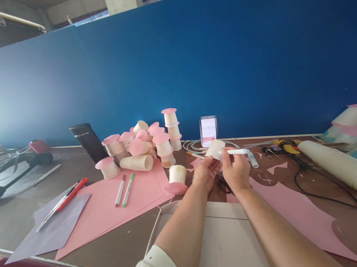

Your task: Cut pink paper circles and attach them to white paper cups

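Note:
My left hand (206, 173) is closed around a white paper cup (214, 149), which it holds tilted above the table. In my right hand (236, 172) there is a white marker pen (237, 152), its tip pointing left at the side of the cup. Whether the tip touches the cup I cannot tell. Just left of my hands, a paper cup (177, 174) stands on a pink paper disc (175, 188). Behind them a phone (208, 132) with a lit, blurred screen leans near the blue wall.
Pink-topped paper cups stand in a stack (174, 130) and a heap (142, 137) at left. Pink sheets (110, 213), two markers (124, 191), a red utility knife (72, 195) and a black bottle (88, 143) are there too. At right lie nested cups (344, 167), a black cable (319, 199) and cut pink paper (301, 209).

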`<state>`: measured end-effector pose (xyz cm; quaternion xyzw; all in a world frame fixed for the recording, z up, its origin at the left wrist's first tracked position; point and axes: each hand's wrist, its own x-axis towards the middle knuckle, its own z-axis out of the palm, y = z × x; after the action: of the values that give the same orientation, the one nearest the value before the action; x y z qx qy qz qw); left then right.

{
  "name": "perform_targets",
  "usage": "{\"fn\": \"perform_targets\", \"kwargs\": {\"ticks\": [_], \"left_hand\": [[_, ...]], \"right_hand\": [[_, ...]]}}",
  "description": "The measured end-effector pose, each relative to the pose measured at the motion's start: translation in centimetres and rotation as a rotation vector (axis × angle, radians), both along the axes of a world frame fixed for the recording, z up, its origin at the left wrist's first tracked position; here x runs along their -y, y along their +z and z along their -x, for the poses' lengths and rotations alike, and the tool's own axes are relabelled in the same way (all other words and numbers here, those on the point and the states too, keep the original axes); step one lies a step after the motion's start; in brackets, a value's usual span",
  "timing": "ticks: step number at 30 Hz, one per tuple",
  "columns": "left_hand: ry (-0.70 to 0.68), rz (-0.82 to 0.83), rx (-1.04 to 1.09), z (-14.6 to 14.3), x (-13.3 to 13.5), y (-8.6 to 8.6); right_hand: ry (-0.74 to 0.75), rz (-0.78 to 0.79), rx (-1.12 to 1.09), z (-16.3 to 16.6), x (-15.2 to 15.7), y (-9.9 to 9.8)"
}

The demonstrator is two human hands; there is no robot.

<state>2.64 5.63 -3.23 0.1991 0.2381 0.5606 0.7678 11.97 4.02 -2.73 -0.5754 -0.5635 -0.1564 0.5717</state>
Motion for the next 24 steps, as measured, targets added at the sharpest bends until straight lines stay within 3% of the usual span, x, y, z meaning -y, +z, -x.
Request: {"fn": "perform_targets", "kwargs": {"ticks": [24], "left_hand": [[0.011,0.056,0.034,0.16,0.03,0.26]], "right_hand": [[-0.020,-0.052,-0.062,-0.26,-0.15,0.11]]}}
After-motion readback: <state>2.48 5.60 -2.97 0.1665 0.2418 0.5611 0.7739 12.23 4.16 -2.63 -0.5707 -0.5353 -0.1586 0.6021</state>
